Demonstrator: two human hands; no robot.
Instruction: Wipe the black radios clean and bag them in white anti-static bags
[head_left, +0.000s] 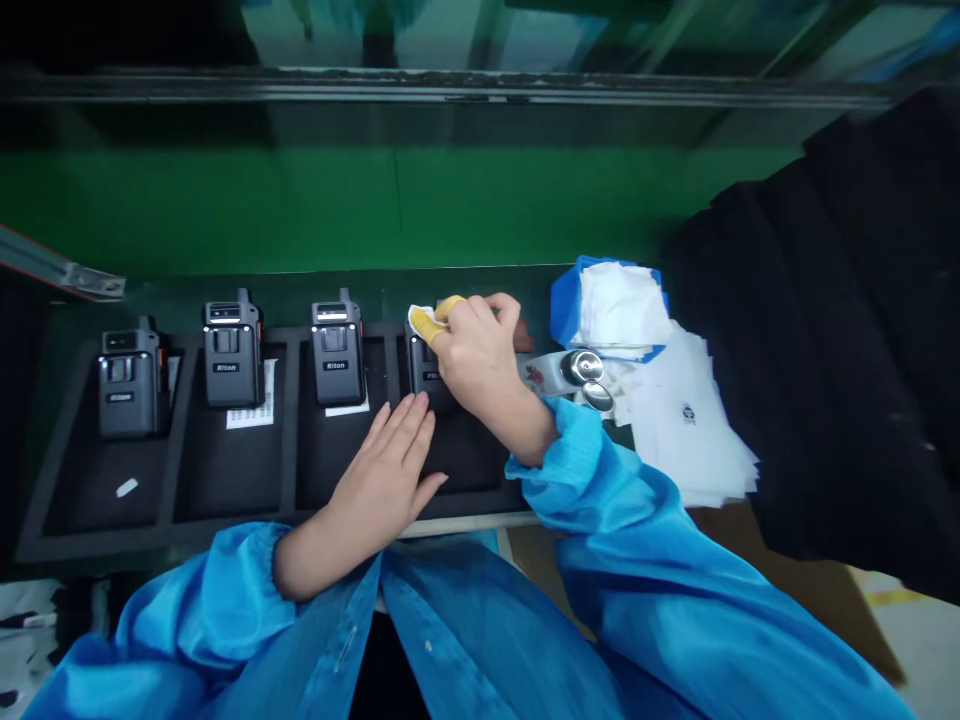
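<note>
My right hand (480,345), with yellow finger cots on two fingers, pinches a small white wipe (420,312) against the top of a black handheld radio (424,372). That radio lies in the rightmost compartment of a black foam tray (288,450) and is partly hidden by the hand. Flat on the tray, just below and left of this radio, my left hand (394,450) rests with its fingers stretched out. Three more radios lie in the other compartments: one marked Riton (337,355), another beside it (231,355), and one at the far left (131,385).
A blue box (566,305) of white wipes (622,305) stands at the right, beside a dispenser bottle with a metal lid (581,367). White bags or sheets (690,430) lie near black cloth (840,330). A green panel (450,205) closes off the back.
</note>
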